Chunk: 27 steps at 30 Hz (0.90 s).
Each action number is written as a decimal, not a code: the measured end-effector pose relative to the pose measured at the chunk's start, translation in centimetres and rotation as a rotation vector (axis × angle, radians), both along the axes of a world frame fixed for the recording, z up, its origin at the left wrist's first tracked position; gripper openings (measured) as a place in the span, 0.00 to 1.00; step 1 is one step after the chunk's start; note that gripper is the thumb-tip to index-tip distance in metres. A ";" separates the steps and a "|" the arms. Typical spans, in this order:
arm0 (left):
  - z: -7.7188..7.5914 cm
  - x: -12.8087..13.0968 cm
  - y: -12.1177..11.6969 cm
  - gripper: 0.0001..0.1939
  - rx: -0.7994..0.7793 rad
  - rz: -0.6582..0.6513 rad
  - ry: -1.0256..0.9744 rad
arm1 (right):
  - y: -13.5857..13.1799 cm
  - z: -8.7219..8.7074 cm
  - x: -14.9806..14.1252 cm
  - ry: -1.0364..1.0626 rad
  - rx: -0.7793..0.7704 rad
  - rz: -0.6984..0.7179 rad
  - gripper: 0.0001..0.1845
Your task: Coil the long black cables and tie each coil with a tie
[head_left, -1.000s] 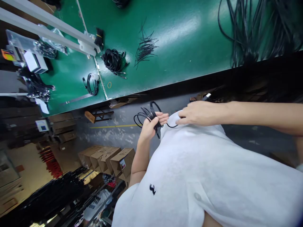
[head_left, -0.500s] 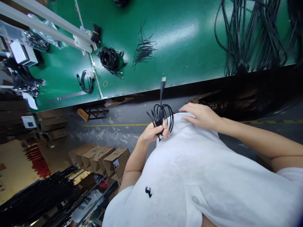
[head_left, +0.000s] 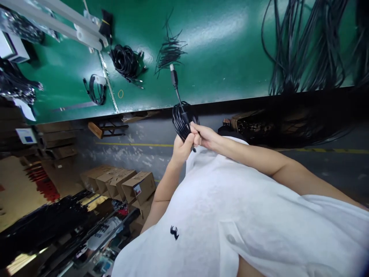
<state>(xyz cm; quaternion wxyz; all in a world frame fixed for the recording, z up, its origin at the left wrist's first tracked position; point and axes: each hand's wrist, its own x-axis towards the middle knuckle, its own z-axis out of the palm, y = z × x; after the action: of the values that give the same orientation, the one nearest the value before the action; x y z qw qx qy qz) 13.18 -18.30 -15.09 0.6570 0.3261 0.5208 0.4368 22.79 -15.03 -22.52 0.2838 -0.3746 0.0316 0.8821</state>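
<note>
Off the bench's near edge, left hand and right hand fingers gripped the cable coil; it seemed light, springy. Its gathered middle suited pinching best.

cardboard boxes — in a row | wooden stool — near green table

The shirt worn is white, with short sleeves. A small black emblem marks its front, left of a white placket with a pale button.
</note>
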 end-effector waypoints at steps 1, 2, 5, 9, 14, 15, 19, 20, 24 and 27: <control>-0.3 0.7 -0.2 0.17 0.010 0.089 0.008 | -0.3 0.3 -0.4 0.019 -0.073 -0.014 0.17; -0.5 1.3 -0.4 0.17 0.009 0.168 -0.003 | -0.4 0.6 -0.6 0.019 -0.114 -0.045 0.16; -0.2 2.0 -0.8 0.19 -0.050 0.336 -0.092 | 0.3 0.6 -0.2 0.030 -0.103 -0.086 0.13; 0.7 1.2 -1.1 0.21 -0.207 0.354 -0.130 | 2.7 -0.6 1.5 -0.024 0.177 0.081 0.14; 0.5 -0.2 -0.8 0.23 -0.326 0.179 -0.287 | 7.1 0.5 3.2 -0.434 0.987 0.327 0.10; 0.4 -0.6 -0.6 0.23 -0.343 0.120 -0.328 | 7.7 1.2 3.4 -0.490 1.160 0.394 0.09; 0.0 -2.5 0.2 0.24 -0.435 -0.051 -0.405 | 8.4 4.3 2.7 -0.628 1.683 0.631 0.03; 0.0 -3.1 0.3 0.24 -0.443 -0.055 -0.403 | 8.3 4.8 2.3 -0.657 1.749 0.666 0.04; 0.0 -6.1 0.4 0.20 -0.334 -0.100 -0.366 | 7.8 5.3 0.5 -0.749 1.794 0.667 0.08; -0.3 -8.7 0.0 0.18 -0.220 -0.258 -0.284 | 7.4 4.6 -0.8 -0.720 1.643 0.608 0.06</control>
<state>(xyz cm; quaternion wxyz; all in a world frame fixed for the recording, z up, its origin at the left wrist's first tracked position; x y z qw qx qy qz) 4.51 -18.34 -15.41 0.8058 0.2516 0.4214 0.3313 21.94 -7.66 -17.95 0.2093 -0.2994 -0.7879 0.4957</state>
